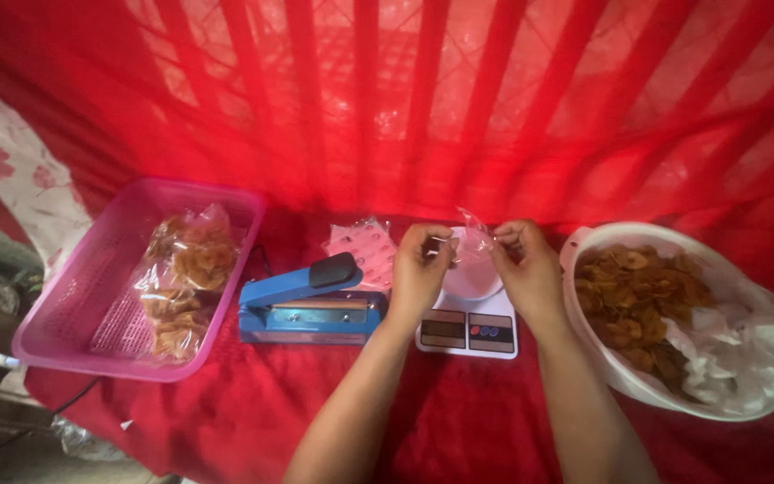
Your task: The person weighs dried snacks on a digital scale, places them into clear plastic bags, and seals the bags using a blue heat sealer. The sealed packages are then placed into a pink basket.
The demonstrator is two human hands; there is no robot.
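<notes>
Over the small kitchen scale at the bench's middle, left hand and right hand pinch a clear plastic bag with fingers clamped, apparently opening its mouth, calling for gentle spreading.

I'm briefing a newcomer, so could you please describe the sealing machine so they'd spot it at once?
On the red-covered table, look between the pink basket and the white kitchen scale. The heat sealer lies there: the only blue thing, long and low, with a black handle.
</notes>
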